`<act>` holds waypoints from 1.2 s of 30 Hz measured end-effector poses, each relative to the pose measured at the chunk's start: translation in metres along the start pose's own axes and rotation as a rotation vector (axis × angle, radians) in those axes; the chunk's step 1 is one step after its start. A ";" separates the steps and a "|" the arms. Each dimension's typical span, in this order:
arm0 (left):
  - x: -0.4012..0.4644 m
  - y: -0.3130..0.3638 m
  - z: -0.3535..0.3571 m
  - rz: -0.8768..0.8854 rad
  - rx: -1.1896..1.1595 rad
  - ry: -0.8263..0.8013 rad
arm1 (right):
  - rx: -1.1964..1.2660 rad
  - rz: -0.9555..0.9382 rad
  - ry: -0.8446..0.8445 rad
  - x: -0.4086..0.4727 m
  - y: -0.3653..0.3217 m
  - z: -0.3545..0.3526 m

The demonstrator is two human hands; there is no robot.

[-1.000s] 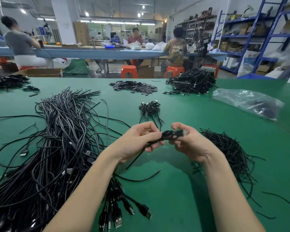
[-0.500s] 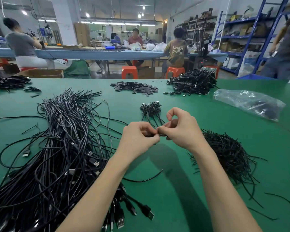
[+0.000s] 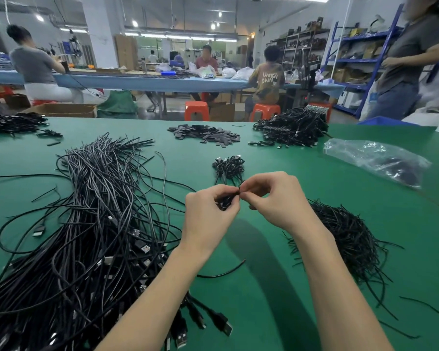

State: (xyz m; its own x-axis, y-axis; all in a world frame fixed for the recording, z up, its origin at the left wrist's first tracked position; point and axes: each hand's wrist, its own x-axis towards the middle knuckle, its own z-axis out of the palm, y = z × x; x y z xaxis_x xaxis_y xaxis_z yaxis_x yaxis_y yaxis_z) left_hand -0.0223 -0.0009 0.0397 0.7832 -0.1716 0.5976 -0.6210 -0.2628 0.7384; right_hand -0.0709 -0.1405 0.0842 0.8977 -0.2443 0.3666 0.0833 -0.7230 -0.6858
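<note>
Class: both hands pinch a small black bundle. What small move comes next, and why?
Probably twist the tie tighter: the right hand pinches it atop the coiled cable gripped by the left hand, not yet on the tied pile.

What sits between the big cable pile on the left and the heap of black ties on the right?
In the head view: left hand and right hand pinching a small coiled cable, above green table bearing one stray black strand.

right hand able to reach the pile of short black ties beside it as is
Probably yes: the tie pile lies right beside the right hand, nothing between, though it is busy pinching the cable bundle.
</note>
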 end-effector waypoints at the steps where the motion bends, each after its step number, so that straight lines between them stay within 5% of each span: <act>1: -0.001 0.000 -0.001 0.022 0.011 0.006 | -0.016 -0.008 0.003 0.000 -0.001 -0.001; 12: -0.001 0.002 -0.002 0.218 0.171 0.095 | 0.022 -0.084 0.116 0.000 -0.004 0.004; 15: 0.004 0.004 -0.001 0.020 -0.071 -0.020 | 0.001 -0.122 0.186 0.001 0.003 0.010; 20: 0.018 0.006 -0.003 -0.638 -0.902 -0.249 | 0.107 -0.189 0.215 -0.002 0.015 0.010; 23: 0.018 0.002 -0.002 -0.666 -1.036 -0.229 | 0.221 -0.098 0.230 0.001 0.011 0.014; 25: 0.018 0.001 0.002 -0.579 -1.045 -0.158 | 0.519 0.086 0.227 0.003 0.005 0.021; 28: 0.016 0.001 0.005 -0.420 -0.980 -0.080 | 1.453 0.653 0.015 0.004 -0.003 0.025; 30: 0.015 -0.001 0.006 -0.413 -0.940 -0.094 | 1.706 0.840 -0.083 0.002 0.001 0.024; 32: 0.016 -0.001 0.005 -0.510 -0.986 -0.103 | 1.435 0.735 -0.131 0.003 0.004 0.024; 36: 0.023 0.002 -0.001 -0.720 -1.182 -0.114 | 0.295 0.005 0.185 0.001 0.015 0.022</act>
State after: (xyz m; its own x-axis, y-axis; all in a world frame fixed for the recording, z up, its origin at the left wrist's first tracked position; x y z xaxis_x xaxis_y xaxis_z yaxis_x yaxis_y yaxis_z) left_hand -0.0056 -0.0046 0.0545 0.9011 -0.4334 -0.0101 0.3041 0.6154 0.7271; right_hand -0.0595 -0.1376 0.0603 0.8068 -0.3798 0.4526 0.2251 -0.5106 -0.8298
